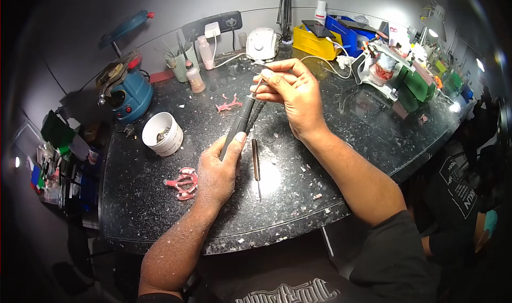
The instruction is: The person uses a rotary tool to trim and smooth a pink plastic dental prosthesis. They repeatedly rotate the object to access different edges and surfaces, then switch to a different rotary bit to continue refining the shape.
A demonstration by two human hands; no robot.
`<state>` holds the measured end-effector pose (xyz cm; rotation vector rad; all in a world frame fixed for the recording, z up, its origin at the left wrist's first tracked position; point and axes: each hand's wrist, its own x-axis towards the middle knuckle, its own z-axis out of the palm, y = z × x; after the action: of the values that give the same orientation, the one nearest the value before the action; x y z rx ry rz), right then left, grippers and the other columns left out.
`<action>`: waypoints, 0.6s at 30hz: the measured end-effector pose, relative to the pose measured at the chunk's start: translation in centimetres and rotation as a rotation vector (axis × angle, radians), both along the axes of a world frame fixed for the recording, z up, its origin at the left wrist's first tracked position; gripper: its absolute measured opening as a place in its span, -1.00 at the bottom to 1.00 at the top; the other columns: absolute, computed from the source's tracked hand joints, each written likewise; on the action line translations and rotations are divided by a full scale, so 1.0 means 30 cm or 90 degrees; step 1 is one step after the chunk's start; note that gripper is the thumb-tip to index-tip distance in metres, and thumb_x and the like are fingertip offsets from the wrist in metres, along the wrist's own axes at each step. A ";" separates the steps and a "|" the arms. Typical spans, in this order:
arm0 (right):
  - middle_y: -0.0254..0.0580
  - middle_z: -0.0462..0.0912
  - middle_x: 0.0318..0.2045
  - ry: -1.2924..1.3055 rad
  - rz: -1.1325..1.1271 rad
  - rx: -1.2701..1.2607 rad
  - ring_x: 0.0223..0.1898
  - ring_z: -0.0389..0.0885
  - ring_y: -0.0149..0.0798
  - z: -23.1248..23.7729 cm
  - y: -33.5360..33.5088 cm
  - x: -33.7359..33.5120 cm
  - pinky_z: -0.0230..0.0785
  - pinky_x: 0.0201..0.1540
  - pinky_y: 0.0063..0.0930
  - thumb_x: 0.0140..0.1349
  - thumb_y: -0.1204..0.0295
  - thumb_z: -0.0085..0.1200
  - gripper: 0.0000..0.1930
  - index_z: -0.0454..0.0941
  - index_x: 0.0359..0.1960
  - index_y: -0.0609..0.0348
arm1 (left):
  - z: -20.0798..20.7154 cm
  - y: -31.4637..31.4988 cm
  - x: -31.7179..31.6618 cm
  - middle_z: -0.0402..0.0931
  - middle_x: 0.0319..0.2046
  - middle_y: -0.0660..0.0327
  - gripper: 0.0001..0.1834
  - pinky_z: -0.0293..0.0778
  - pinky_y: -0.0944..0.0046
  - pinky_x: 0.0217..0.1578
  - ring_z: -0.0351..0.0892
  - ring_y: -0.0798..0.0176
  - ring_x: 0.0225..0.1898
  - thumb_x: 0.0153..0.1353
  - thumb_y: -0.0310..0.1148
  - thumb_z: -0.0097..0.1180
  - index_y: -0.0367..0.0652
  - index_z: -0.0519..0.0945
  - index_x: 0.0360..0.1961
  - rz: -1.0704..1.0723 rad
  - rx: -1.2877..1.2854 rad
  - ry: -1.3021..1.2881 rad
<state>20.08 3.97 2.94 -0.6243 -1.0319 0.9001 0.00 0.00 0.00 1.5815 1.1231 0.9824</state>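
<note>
My left hand (217, 167) is wrapped round a black pen-shaped rotary handpiece (242, 119), which tilts up and away from me. At its far end my right hand (292, 92) is closed, thumb and fingers pinching a thin metal piece (259, 84) by the handpiece's tip. The fingers partly hide that piece, and its exact kind does not show. Below the handpiece a slim brown-handled tool (256, 162) with a thin metal tip lies on the table. A pink branched piece (229, 104) lies beyond my left hand; a pink forked piece (184, 183) rests left of my wrist.
Pale scraps litter the dark speckled table (298, 223). At the left stand a white tub (162, 135) and a blue machine (128, 92). Farther back are a dropper bottle (194, 78), a white control box (262, 44) and a yellow bin (314, 44). Another person (453, 223) is at the right.
</note>
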 end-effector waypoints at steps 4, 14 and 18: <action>0.07 0.74 -0.20 -0.026 0.012 -0.004 -0.24 0.81 -0.18 -0.007 -0.009 0.006 0.73 -0.18 -0.45 0.42 0.49 0.18 -0.82 0.48 -0.04 0.25 | -0.003 -0.017 0.002 0.35 -0.62 0.41 -0.55 0.20 0.36 -0.55 0.30 0.47 -0.59 0.46 0.01 0.10 -0.21 0.61 -0.34 0.010 -0.025 0.021; -0.27 0.76 -0.27 -0.152 0.030 -0.030 -0.24 0.73 -0.45 -0.002 -0.037 -0.052 0.59 -0.22 -0.56 0.40 0.43 0.22 -0.85 0.61 -0.06 0.16 | -0.019 0.006 -0.013 0.31 -0.64 0.45 -0.56 0.11 0.43 -0.64 0.22 0.54 -0.66 0.51 -0.01 0.03 -0.07 0.48 -0.44 0.005 0.001 -0.062; -0.38 0.61 -0.44 -0.392 -0.031 -0.015 -0.39 0.55 -0.52 -0.049 -0.025 -0.068 0.40 -0.37 -0.60 0.44 0.22 0.21 -0.75 0.54 -0.12 0.14 | -0.034 0.018 -0.023 0.32 -0.62 0.44 -0.61 0.11 0.44 -0.62 0.23 0.56 -0.64 0.48 -0.04 0.09 -0.12 0.55 -0.38 -0.002 0.000 -0.103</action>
<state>18.03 3.21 1.48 -0.9760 -1.5466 0.6862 -0.70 0.55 -1.02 1.4745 1.0080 1.0872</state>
